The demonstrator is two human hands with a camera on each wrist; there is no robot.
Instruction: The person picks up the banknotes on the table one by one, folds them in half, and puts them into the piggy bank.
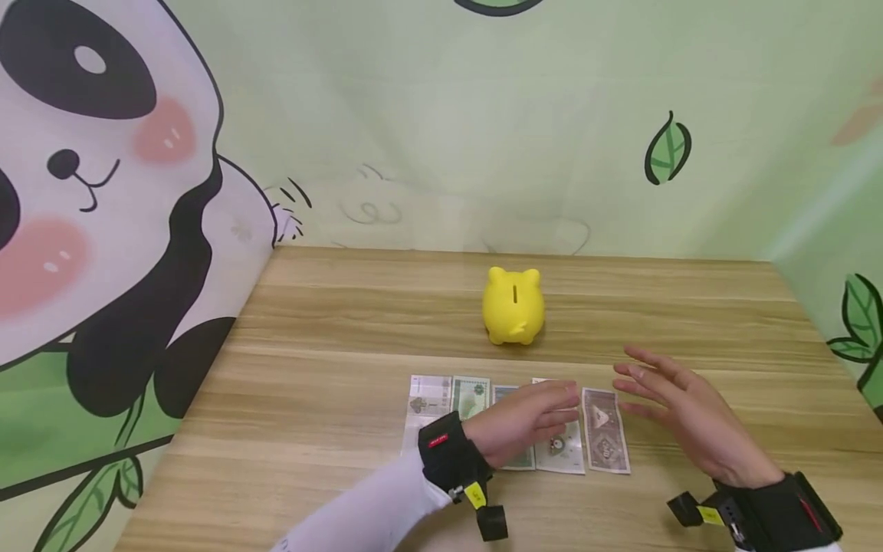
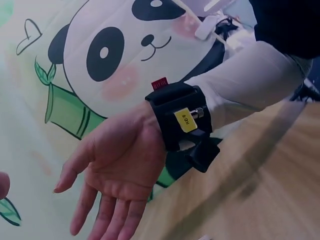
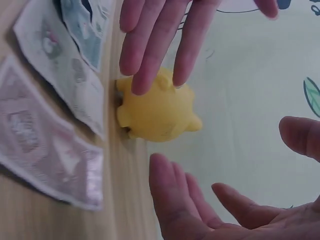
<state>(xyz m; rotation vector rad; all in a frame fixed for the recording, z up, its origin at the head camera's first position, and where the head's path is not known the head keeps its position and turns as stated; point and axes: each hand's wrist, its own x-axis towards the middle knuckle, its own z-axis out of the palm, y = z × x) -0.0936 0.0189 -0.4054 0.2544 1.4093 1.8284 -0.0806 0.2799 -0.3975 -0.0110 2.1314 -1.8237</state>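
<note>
Several banknotes lie side by side in a row on the wooden table. A pale purple note (image 1: 429, 402) is at the left end, beside a green note (image 1: 472, 392). Over the middle of the row hovers my left hand (image 1: 527, 418), its fingers straight and holding nothing; it partly hides a blue-green note (image 1: 519, 458) and a pale grey note (image 1: 567, 454). The brownish note (image 1: 607, 433) forms the right end. Just right of it my right hand (image 1: 697, 429) is raised, fingers spread, palm facing the left hand. Behind the row stands a yellow piggy bank (image 1: 513, 310), its slot on top.
The wooden table (image 1: 331, 322) meets a green backdrop (image 1: 428, 138) at its far edge. A printed panda (image 1: 228, 207) covers the left side panel. Both wrists wear black straps (image 1: 451, 448) with small camera mounts.
</note>
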